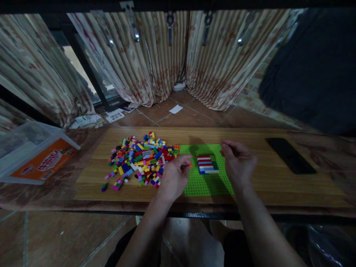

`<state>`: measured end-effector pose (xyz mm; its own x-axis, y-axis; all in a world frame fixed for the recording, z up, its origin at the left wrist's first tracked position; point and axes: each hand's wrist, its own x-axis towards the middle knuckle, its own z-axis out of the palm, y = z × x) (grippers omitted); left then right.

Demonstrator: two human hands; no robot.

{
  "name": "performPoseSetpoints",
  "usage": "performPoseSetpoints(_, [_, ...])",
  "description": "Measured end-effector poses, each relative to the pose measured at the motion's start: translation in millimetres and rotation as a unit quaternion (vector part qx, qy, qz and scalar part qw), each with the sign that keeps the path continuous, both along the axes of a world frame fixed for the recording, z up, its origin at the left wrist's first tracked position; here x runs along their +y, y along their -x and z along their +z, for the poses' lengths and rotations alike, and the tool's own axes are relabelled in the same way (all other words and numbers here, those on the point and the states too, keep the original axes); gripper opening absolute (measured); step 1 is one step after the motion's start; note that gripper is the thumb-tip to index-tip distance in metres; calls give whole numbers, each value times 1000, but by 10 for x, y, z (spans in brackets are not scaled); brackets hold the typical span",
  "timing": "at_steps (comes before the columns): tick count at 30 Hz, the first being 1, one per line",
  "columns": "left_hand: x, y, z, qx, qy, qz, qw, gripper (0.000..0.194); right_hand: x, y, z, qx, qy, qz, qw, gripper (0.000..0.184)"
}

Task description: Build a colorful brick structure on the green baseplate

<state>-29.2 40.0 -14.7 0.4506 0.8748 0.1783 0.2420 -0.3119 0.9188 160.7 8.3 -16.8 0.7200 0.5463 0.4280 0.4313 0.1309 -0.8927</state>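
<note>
My left hand (175,176) is closed in a pinch on a small orange brick (190,165), over the left edge of the green baseplate (194,189). A block of stacked bricks (205,164) in red, white and blue stripes stands on the baseplate, with a dark green part at its right side. My right hand (239,161) hovers at the baseplate's right edge, fingers pressed together; whatever they may hold is hidden. Beside my left hand spreads a heap of loose bricks (141,157) in many colours.
A clear plastic box (41,152) with an orange label stands at the far left. On the right of the wooden board (267,185) lies a black phone-like slab (290,155). One small blue and green brick piece (104,187) sits apart at front left. Curtains (155,59) hang behind.
</note>
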Motion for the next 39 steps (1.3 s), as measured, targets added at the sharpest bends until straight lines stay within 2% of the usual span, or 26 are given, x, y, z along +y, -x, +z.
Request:
performPoseSetpoints(4, [-109, -168, -17, 43, -32, -24, 998, 28, -46, -93, 22, 38, -1, -3, 999, 18])
performPoseSetpoints(8, [-162, -288, -90, 80, -87, -42, 992, 25, -87, -99, 14, 18, 15, 28, 999, 17])
performPoseSetpoints(13, [-185, -356, -196, 122, -130, -34, 983, 23, -118, -103, 15, -3, 17, 43, 999, 15])
performPoseSetpoints(20, [-222, -374, -234, 114, -131, 3, 985, 28, -148, -100, 53, -17, 36, 60, 997, 16])
performPoseSetpoints(27, [-229, -394, -278, 130, -149, -1, 980, 30, -156, -81, 38, -42, 49, 67, 996, 18])
performPoseSetpoints(30, [-232, -388, -274, 142, -153, -1, 978, 30, -158, -94, 20, -65, 97, 80, 990, 20])
performPoseSetpoints(34, [-243, -374, -270, 152, -164, -2, 975, 29, -161, -104, -22, -128, 190, 124, 965, 19])
performPoseSetpoints(39, [-247, -387, -268, 187, -185, -10, 965, 25, -147, -79, -53, -137, 226, 150, 953, 18])
